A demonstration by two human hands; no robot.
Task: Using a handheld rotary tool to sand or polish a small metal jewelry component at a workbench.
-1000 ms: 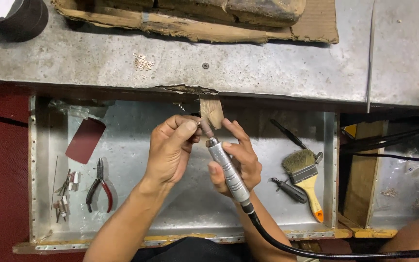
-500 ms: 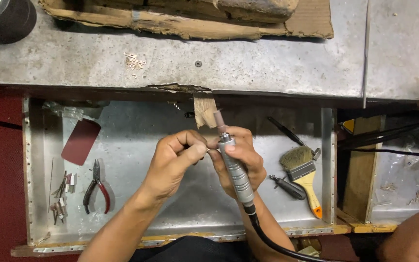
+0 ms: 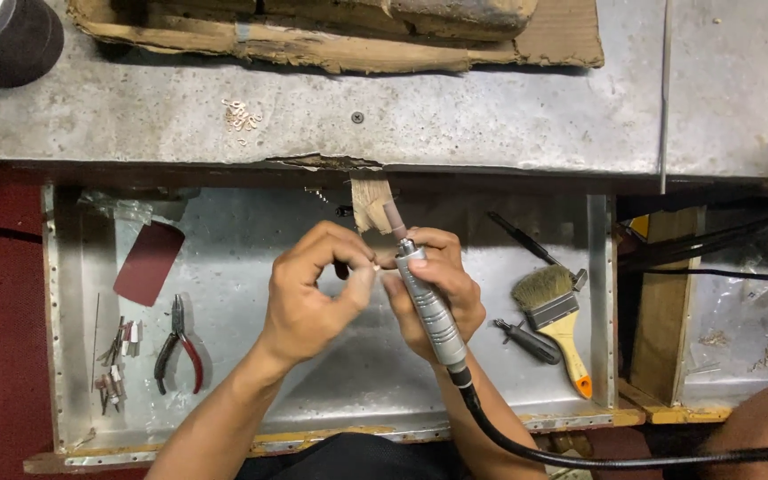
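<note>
Two bare hands work above the shallow metal tray point(image 3: 91, 267), the left hand point(image 3: 313, 298) and the right hand point(image 3: 437, 293). One ribbed silver rotary handpiece point(image 3: 428, 307) trails one black cable point(image 3: 580, 458). In the tray lie one yellow-handled bristle brush point(image 3: 557, 316), one pair of red-and-black-handled pliers point(image 3: 180, 351), one dark red sanding sheet point(image 3: 148, 260) and one cluster of small bits point(image 3: 116, 360), too small to count.
</note>
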